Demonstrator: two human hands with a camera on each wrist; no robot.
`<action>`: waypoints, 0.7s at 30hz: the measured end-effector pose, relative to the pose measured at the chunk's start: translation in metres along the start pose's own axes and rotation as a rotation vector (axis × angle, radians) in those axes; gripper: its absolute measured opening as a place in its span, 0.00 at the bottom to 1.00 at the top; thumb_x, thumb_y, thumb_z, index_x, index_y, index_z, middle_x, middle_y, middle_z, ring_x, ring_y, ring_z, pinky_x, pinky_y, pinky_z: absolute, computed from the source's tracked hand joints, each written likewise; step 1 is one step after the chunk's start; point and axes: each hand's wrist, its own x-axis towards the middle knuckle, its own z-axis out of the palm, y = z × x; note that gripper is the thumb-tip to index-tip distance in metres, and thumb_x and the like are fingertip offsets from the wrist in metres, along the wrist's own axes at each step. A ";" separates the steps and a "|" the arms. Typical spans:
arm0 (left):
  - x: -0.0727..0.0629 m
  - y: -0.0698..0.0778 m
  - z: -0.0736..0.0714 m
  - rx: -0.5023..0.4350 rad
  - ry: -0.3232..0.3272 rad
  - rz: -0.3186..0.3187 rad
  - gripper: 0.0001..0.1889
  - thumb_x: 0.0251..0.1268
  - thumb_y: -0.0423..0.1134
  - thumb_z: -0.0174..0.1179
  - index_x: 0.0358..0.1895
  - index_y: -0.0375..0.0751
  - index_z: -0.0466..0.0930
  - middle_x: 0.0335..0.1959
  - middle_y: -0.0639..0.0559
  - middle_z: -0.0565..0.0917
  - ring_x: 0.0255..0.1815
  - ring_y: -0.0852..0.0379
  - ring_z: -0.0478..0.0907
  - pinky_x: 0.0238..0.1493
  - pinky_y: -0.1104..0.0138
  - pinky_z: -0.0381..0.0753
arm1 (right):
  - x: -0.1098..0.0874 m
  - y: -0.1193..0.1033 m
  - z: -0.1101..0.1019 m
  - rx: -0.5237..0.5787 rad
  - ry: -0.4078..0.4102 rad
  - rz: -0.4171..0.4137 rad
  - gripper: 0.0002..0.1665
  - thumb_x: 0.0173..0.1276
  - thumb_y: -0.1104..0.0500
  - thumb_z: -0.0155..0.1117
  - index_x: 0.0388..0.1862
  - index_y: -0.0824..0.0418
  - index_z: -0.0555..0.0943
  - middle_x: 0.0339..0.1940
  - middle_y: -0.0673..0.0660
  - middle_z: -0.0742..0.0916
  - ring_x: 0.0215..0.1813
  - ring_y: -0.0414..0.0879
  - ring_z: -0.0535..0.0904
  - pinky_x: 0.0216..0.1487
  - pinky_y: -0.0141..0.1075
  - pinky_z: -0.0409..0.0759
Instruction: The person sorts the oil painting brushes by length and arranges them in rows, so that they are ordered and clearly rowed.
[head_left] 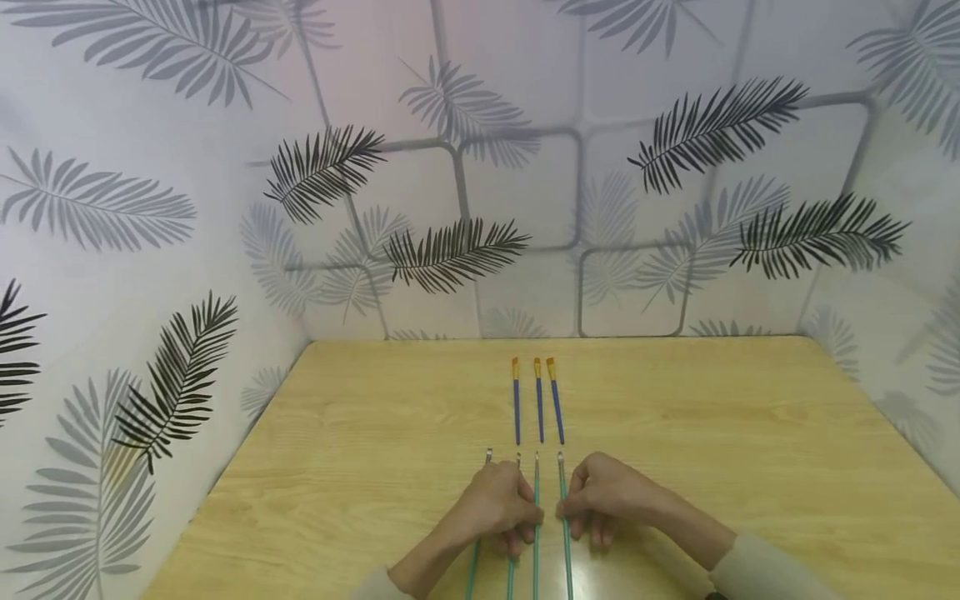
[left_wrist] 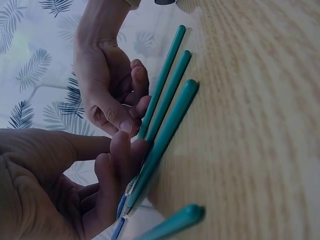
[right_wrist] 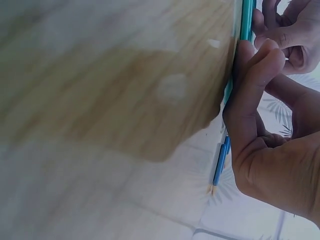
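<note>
Four slim green-handled paintbrushes lie side by side on the wooden table, bristle ends away from me. In the head view my left hand (head_left: 498, 504) reaches over the two leftmost, and its thumb and fingertips pinch the third green paintbrush (head_left: 536, 550). Thumb and finger of my right hand (head_left: 603, 492) pinch the rightmost green paintbrush (head_left: 567, 562) below its metal collar. From the left wrist, thick rounded handle ends (left_wrist: 187, 92) point past both hands. My left palm hides part of the leftmost green paintbrush (head_left: 473, 571) and the one beside it (head_left: 511, 579).
Farther back, three blue paintbrushes with orange-brown bristles (head_left: 517, 408) lie in a row, the rightmost slightly slanted. The wooden table (head_left: 360, 433) meets a wall (head_left: 517, 292) with a leaf pattern at its back edge, and similar walls flank both sides.
</note>
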 end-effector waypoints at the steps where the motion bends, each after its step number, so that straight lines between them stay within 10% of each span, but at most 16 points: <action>1: 0.000 0.001 -0.001 0.008 0.001 0.001 0.09 0.60 0.28 0.66 0.21 0.36 0.82 0.15 0.47 0.84 0.09 0.58 0.79 0.15 0.67 0.82 | 0.000 0.000 -0.001 0.002 0.002 0.002 0.13 0.64 0.60 0.69 0.27 0.70 0.80 0.21 0.62 0.88 0.13 0.39 0.79 0.15 0.29 0.78; 21: -0.004 0.002 -0.025 -0.039 0.012 0.132 0.17 0.63 0.31 0.64 0.49 0.18 0.78 0.18 0.43 0.86 0.11 0.52 0.82 0.18 0.65 0.84 | -0.033 -0.013 -0.046 -0.155 0.168 -0.136 0.18 0.77 0.51 0.57 0.40 0.68 0.79 0.26 0.61 0.87 0.23 0.55 0.83 0.26 0.45 0.85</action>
